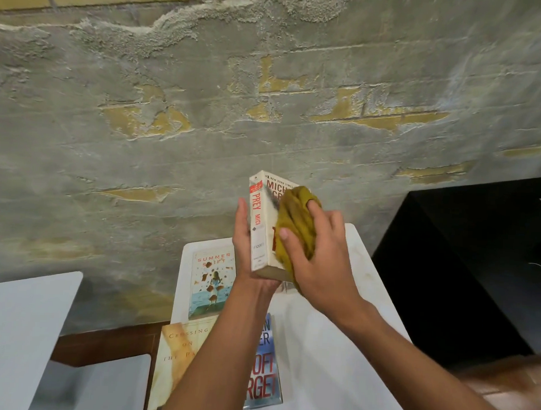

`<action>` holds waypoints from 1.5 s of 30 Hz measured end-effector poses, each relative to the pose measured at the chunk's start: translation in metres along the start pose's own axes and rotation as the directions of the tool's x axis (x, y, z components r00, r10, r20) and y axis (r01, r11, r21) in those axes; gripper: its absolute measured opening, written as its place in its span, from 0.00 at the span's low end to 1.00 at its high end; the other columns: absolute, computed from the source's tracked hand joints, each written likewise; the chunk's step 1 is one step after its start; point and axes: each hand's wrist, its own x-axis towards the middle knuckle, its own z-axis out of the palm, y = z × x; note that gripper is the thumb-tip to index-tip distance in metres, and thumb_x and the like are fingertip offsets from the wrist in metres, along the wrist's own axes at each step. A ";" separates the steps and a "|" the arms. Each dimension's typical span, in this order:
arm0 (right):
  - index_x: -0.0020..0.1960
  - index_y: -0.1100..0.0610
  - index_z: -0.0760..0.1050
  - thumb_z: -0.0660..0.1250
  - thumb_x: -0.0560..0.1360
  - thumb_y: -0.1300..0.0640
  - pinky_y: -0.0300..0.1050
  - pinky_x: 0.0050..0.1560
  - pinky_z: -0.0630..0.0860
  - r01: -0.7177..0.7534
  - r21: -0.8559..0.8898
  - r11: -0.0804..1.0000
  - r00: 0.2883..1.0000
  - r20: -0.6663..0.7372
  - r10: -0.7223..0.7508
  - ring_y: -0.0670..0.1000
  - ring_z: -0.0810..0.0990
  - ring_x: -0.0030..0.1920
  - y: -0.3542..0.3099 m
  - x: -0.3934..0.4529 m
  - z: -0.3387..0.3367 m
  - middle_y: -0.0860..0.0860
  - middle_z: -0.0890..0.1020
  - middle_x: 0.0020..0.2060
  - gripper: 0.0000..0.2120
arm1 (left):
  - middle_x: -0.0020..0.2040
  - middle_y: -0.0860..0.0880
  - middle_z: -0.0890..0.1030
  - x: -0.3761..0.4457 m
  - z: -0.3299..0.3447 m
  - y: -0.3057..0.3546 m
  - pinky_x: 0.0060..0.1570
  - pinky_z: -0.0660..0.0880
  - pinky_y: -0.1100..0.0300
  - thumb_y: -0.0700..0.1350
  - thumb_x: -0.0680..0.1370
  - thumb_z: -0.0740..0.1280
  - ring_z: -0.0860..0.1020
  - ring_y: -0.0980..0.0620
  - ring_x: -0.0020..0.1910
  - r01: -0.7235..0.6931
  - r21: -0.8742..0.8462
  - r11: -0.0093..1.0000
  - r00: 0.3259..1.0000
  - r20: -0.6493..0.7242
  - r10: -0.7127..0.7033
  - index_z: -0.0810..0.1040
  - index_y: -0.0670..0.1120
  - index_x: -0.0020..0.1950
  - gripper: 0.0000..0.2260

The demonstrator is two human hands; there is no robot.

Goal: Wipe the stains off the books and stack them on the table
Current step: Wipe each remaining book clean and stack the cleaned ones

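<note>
Fingers [329, 228] press crumpled mustard cloth [296, 230] on glossy paperback [260, 229]

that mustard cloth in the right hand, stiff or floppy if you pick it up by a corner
Probably floppy: the mustard-yellow cloth is bunched in soft folds under the right hand and moulds against the white paperback book. It likely feels light, since one hand gathers it easily. Held by a corner, it should hang limp rather than keep shape.
</note>
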 end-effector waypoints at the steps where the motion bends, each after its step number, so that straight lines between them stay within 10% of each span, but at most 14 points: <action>1: 0.75 0.49 0.63 0.63 0.77 0.38 0.41 0.61 0.71 0.030 -0.023 0.999 0.999 0.028 -0.030 0.47 0.71 0.58 0.002 0.001 -0.001 0.45 0.66 0.54 0.30 | 0.57 0.41 0.82 -0.001 0.000 0.000 0.61 0.78 0.48 0.62 0.80 0.59 0.81 0.43 0.58 0.007 0.000 1.000 1.000 0.002 -0.007 0.80 0.42 0.65 0.27; 6: 0.75 0.46 0.61 0.64 0.75 0.33 0.51 0.66 0.70 -0.189 -0.064 0.980 0.981 0.023 0.191 0.48 0.67 0.63 0.013 0.027 -0.008 0.46 0.68 0.60 0.34 | 0.56 0.42 0.83 -0.003 -0.005 0.001 0.53 0.81 0.51 0.53 0.79 0.61 0.83 0.44 0.51 -0.020 0.069 0.997 0.999 -0.040 0.023 0.82 0.43 0.62 0.19; 13: 0.68 0.37 0.66 0.69 0.71 0.33 0.54 0.48 0.84 -0.379 0.230 0.896 0.921 0.183 0.343 0.48 0.86 0.49 0.021 0.032 -0.003 0.43 0.83 0.53 0.29 | 0.59 0.42 0.83 -0.004 -0.010 0.006 0.59 0.76 0.48 0.57 0.81 0.59 0.82 0.44 0.54 0.033 0.097 0.995 0.998 -0.052 -0.028 0.82 0.45 0.63 0.21; 23: 0.71 0.44 0.67 0.75 0.72 0.44 0.47 0.56 0.80 -0.274 0.253 0.928 0.959 -0.006 0.285 0.44 0.81 0.56 0.020 0.034 -0.010 0.41 0.80 0.58 0.31 | 0.61 0.44 0.83 -0.015 -0.002 0.029 0.54 0.81 0.46 0.64 0.83 0.51 0.83 0.44 0.57 0.199 0.530 0.824 0.980 -0.109 -0.167 0.77 0.52 0.70 0.25; 31: 0.71 0.55 0.65 0.69 0.72 0.36 0.50 0.66 0.63 -0.008 -0.293 0.956 0.999 -0.042 -0.005 0.56 0.60 0.65 0.010 0.010 0.006 0.56 0.64 0.65 0.35 | 0.54 0.45 0.86 0.003 0.005 0.007 0.58 0.80 0.45 0.51 0.83 0.65 0.84 0.45 0.55 -0.087 0.618 0.781 0.920 -0.250 0.301 0.80 0.46 0.61 0.12; 45: 0.62 0.59 0.68 0.72 0.70 0.36 0.46 0.58 0.67 -0.135 -0.174 0.975 0.983 -0.149 0.109 0.51 0.66 0.58 0.024 0.012 -0.004 0.50 0.68 0.54 0.33 | 0.43 0.49 0.86 0.011 0.004 -0.022 0.43 0.83 0.50 0.58 0.83 0.61 0.85 0.51 0.40 -0.134 0.502 0.854 0.750 -0.513 0.419 0.75 0.46 0.60 0.16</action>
